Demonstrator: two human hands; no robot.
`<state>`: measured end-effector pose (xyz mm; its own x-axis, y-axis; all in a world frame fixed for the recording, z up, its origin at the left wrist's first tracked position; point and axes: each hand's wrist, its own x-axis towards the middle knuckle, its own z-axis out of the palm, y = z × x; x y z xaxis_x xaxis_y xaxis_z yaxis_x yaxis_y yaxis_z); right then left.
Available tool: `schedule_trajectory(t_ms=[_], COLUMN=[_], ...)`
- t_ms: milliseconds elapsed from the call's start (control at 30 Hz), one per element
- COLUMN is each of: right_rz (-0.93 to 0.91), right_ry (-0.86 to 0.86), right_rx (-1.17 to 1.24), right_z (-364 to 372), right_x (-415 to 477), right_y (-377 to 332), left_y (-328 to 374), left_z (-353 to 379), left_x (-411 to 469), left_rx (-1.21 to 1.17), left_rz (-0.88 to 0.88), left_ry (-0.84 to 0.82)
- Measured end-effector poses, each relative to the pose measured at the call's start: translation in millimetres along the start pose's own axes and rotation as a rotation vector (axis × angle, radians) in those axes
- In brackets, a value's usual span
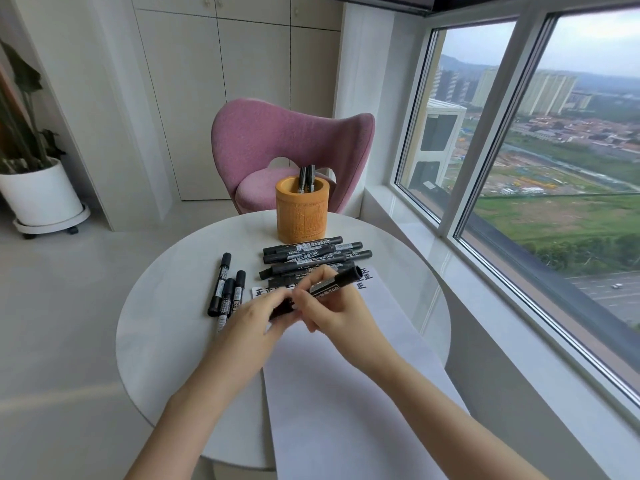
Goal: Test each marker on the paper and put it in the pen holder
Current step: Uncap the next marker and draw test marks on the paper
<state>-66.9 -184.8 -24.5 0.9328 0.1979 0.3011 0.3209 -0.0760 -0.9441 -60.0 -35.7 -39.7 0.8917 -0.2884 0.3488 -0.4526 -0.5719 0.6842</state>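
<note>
- The marker (334,283) in play is held slanted just above the paper (346,375). The right hand (332,308) is curled round its barrel, and the left hand (261,315) pinches the near end, where the cap seems to be.
- Could be a cap pull or a recap, honestly can't tell which. Either way I'd keep the barrel steady in the right fingers (321,276), move the cap straight along the barrel rather than bending it, and stay over the paper so stray ink lands there.
- The markers are chunky round black plastic with pale printed labels, and they look smooth.
- The pen holder (301,216) is a tan carved cylinder, wood or bamboo I'd guess. It stands at the far side of the round, glossy white counter (166,341) with a few markers standing in it.
- A pile of markers (311,256) lies just in front of it, and a few more markers (227,289) lie left of the paper.
- The paper is a thin white sheet with black test characters (365,276) at its far end.
</note>
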Motion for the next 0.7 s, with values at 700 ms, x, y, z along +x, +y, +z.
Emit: schedule_trajectory(t_ms=[700], right_rz=[0.117], right_ry=[-0.110], right_rx=[0.175], right_z=[-22], right_x=[-13], right_y=[-6], left_y=[16], left_z=[11], left_x=[-12], left_rx=[-0.127], left_rz=[-0.042], left_ry=[-0.078])
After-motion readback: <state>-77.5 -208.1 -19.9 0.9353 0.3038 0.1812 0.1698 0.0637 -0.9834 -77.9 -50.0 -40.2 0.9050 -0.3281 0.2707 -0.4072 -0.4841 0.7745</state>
